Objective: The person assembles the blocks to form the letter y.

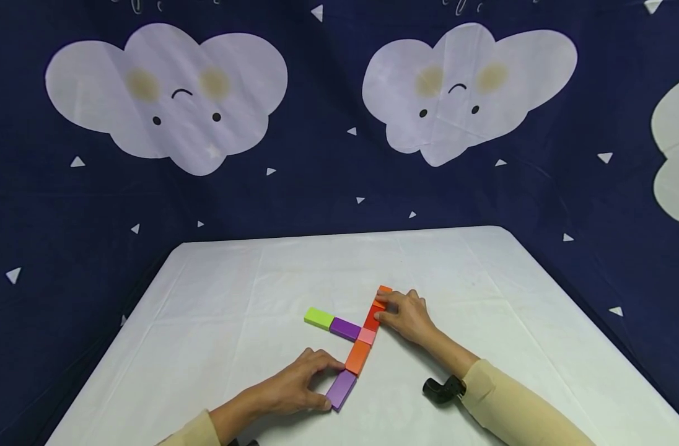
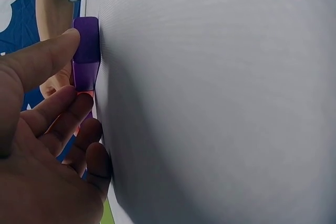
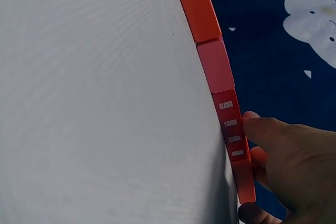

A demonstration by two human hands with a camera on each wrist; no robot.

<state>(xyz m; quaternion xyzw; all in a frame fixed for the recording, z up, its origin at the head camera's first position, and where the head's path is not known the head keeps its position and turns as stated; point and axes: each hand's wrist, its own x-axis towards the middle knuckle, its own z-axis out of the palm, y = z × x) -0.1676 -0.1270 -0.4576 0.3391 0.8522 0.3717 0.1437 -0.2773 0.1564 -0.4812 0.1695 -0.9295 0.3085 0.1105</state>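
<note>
- Work surface: a white cloth-covered table (image 1: 217, 297) set in front of a dark blue backdrop printed with pale clouds (image 1: 166, 93).
- Block layout: flat rectangular blocks lie end to end in a line running from near-left to far-right. In order from the near end: a purple rectangular block (image 1: 341, 389), an orange rectangular block (image 1: 358, 357), a small pink block (image 1: 367, 336), a red rectangular block (image 1: 372, 319) and an orange end block (image 1: 381, 294).
- Branch: a second purple block (image 1: 346, 329) and a lime-green rectangular block (image 1: 319, 318) extend to the left from the pink block, touching end to end.
- Left hand (image 1: 295, 390): positioned at the near end of the line. The thumb and fingers close narrowly on the near purple block; in the left wrist view the thumb (image 2: 39, 61) presses one side of it and the fingertips meet the other.
- Right hand (image 1: 407, 316): positioned at the far end of the line. Its fingertips pinch the orange end block and touch the red block; in the right wrist view one fingertip (image 3: 260, 129) presses the edge of the red block.
- Both forearms wear cream sleeves (image 1: 512, 402); a black wrist-mounted device (image 1: 442, 389) sits at the right wrist.
</note>
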